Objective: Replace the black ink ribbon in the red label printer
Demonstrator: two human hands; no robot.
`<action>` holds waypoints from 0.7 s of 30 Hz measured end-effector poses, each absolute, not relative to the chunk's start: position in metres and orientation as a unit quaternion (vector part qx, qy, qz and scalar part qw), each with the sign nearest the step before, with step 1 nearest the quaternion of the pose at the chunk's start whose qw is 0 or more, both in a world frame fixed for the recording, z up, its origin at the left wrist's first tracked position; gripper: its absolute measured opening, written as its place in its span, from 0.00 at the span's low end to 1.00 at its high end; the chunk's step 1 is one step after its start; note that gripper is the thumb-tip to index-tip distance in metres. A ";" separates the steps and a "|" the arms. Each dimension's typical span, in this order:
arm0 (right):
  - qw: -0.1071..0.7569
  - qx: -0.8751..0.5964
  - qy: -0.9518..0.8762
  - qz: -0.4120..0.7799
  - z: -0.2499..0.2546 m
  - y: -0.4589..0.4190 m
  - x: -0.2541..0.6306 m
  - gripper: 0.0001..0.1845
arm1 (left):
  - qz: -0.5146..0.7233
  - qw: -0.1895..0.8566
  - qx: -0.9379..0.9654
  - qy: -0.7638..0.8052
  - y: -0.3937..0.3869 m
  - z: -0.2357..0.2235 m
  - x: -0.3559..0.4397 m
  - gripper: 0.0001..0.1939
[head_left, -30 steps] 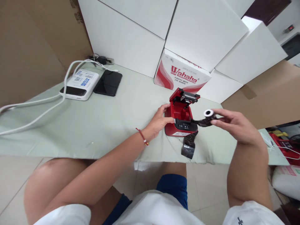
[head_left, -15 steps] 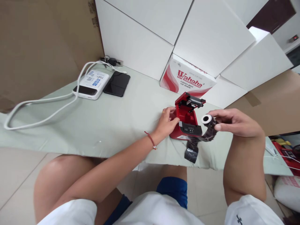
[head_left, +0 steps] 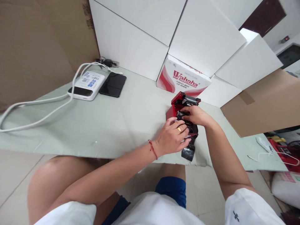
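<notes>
A small red printer (head_left: 175,106) with its lid open stands near the table's front edge. My right hand (head_left: 195,115) reaches into its open top, fingers curled over a dark roll that is mostly hidden there. My left hand (head_left: 172,137), with a ring and a red wrist string, presses against the printer's front, fingers closed on the dark strip. A curled end of black ribbon (head_left: 188,153) hangs below the printer over the table edge.
A pale green table (head_left: 105,125) carries a white device (head_left: 87,85) with a white cable (head_left: 39,107) and a black phone (head_left: 113,84) at the back left. A red-and-white Wahaha carton (head_left: 185,80) and white boxes (head_left: 206,37) stand behind. A brown cardboard flap (head_left: 264,103) lies right.
My right hand has carried the roll from beside the printer down into its open top. My left hand has shifted from the printer's left side to its front.
</notes>
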State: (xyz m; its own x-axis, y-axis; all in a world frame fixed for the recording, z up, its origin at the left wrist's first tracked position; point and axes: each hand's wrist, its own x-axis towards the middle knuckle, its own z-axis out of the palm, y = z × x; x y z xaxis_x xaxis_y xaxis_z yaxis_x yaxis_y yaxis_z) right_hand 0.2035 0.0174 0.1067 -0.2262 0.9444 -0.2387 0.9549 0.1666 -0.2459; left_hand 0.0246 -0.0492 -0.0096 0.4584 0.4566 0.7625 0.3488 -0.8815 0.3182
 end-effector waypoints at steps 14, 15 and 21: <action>-0.274 0.601 0.750 0.017 0.116 0.006 0.201 0.21 | 0.460 -0.095 0.854 0.222 -0.055 -0.013 0.031 0.13; -0.278 0.586 0.760 0.049 0.111 0.011 0.204 0.22 | 0.462 -0.092 0.854 0.220 -0.054 -0.014 0.031 0.13; -0.226 0.571 0.787 0.051 0.090 0.002 0.216 0.25 | 0.495 -0.085 0.846 0.179 -0.053 -0.014 0.030 0.12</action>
